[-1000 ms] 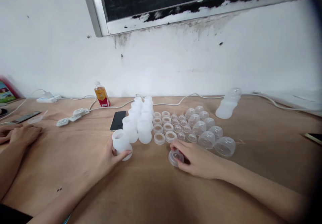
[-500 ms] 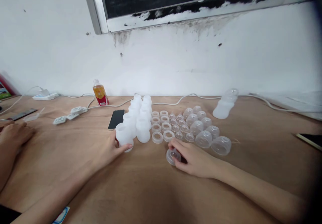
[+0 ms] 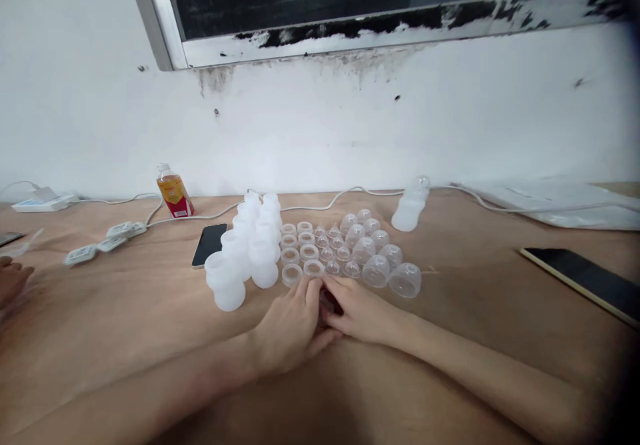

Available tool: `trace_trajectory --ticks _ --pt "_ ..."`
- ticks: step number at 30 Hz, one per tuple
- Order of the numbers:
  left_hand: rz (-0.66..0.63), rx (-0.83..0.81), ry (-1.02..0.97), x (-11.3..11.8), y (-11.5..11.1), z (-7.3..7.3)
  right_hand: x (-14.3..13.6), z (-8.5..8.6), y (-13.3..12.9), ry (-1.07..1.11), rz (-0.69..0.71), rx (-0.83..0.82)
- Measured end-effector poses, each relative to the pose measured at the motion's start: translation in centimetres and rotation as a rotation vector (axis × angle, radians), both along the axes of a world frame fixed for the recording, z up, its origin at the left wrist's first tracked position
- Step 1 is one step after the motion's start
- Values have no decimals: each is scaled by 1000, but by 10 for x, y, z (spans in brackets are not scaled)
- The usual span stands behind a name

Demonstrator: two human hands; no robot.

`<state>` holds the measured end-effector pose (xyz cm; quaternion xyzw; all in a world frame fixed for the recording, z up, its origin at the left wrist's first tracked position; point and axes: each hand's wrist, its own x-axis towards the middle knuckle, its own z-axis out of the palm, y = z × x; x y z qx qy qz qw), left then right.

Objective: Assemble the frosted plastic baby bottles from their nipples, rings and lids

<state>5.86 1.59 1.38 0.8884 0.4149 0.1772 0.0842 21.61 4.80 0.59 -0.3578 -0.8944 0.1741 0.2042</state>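
Meeting up in front here, left hand (image 3: 287, 328) curling in against right hand (image 3: 363, 308), and mostly hiding a small clear piece (image 3: 327, 303) between them, low over the table (image 3: 310, 408). Gripping it in the right, by the look of it, with thumb and fingers bent and only a small gap showing. Covering too much with the left to tell whether it's holding or just touching. Working awfully close to the rings (image 3: 292, 282) just beyond the left fingertips, and the little clear domes (image 3: 351, 269) just past the right ones, so risking a knuckle bump and a messed-up row if reaching any farther forward. Probably risking a crooked fit or a squirt out of the fingers too, from pinching something slick and see-through half blind. Leaving white bottles (image 3: 263, 265) standing beyond the left hand, in a tight bunch, so chancing a domino topple from swinging that wrist back out carelessly. Same deal with the big clear cups (image 3: 405, 280) ahead of the right wrist: risking rolling or scattering them from a careless forearm sweep.
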Motion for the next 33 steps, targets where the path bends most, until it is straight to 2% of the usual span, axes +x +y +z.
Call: trace_trajectory --ticks 2,4,8,11,13,15,19,23,33 --pt "17 -32 -54 10 11 -10 2 -5 1 37 -57 24" --pt "6 -67 -132 10 17 -16 4 -8 2 65 -96 28" --pt "-10 -106 -217 1 18 -18 9 -8 2 198 -170 -80" --pt "13 -112 -222 1 18 -19 15 -7 1 344 -345 -58" --pt "29 -67 -210 2 19 -20 20 -7 0 295 -404 59" --pt "34 43 -152 3 21 -21 23 -9 0 119 -395 178" --pt "13 240 -3 3 23 -20 25 -13 1 -172 -411 227" --pt "26 285 54 4 22 -17 23 -14 1 -179 -418 204" --pt "72 257 84 5 22 -16 23 -13 3 -128 -404 205"
